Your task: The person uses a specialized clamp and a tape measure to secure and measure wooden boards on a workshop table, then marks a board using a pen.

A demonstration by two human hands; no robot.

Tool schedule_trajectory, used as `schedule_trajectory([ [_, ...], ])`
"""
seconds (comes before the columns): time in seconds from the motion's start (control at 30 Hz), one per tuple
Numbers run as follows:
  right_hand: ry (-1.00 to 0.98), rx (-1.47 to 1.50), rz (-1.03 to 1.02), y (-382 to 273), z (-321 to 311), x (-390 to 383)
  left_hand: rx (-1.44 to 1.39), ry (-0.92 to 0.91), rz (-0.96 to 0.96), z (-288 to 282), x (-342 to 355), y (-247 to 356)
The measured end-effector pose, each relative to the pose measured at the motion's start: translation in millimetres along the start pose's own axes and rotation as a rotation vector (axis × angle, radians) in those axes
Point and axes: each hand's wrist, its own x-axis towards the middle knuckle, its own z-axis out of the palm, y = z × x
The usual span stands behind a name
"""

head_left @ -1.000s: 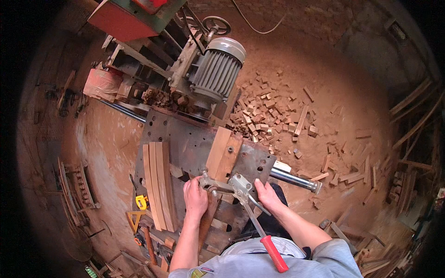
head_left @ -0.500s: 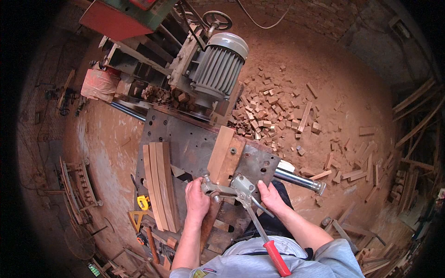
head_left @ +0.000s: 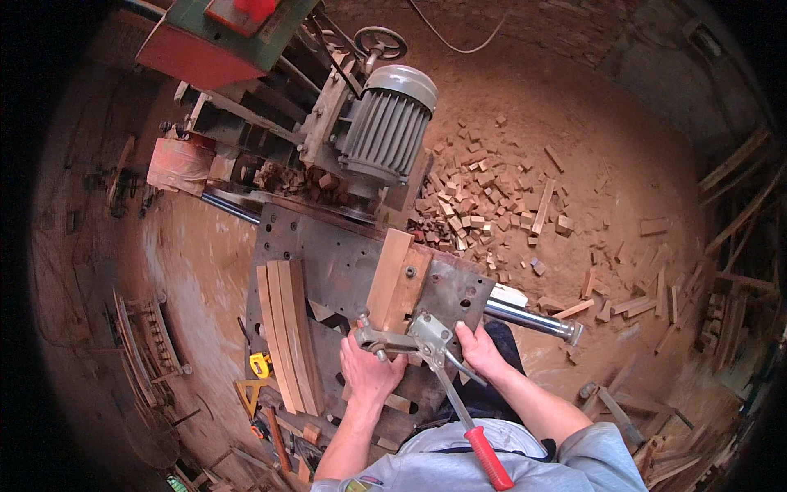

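Note:
A pale wooden strip (head_left: 389,275) lies on the metal table (head_left: 344,238), alongside a bolted wooden block (head_left: 407,283). A toggle clamp (head_left: 428,334) with a red-gripped lever (head_left: 489,459) reaches over the strip's near end. My left hand (head_left: 373,369) is under the clamp's arm, closed about that near end, its fingertips partly hidden. At the table's near right edge, beside the clamp, my right hand (head_left: 479,351) grips the edge with its thumb on top; the other fingers are mostly hidden.
Several curved wooden strips (head_left: 287,336) lie on the table's left. Beside them are a yellow tape measure (head_left: 260,365) and a set square (head_left: 247,395). A grey motor (head_left: 389,123) stands beyond the table. Wood offcuts (head_left: 475,197) litter the floor; a steel rail (head_left: 533,318) juts out right.
My left hand has moved right and nearer, from beside the clamp's arm to beneath it. A reddish length of wood below the clamp is now out of sight. My right hand stays at the edge.

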Motion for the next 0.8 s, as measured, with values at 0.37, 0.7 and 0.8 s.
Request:
schedule_trajectory([
  [0.37, -0.078, 0.045, 0.026, 5, -3, 4, -0.004, 0.057, 0.029, 3, 0, -4],
  [0.7, -0.069, 0.0, 0.038, 26, -3, 6, -0.058, 0.057, 0.016, 1, 2, -3],
  [0.8, -0.048, 0.052, 0.016, 27, -1, 8, -0.151, -0.053, 0.048, -15, 12, -4],
])
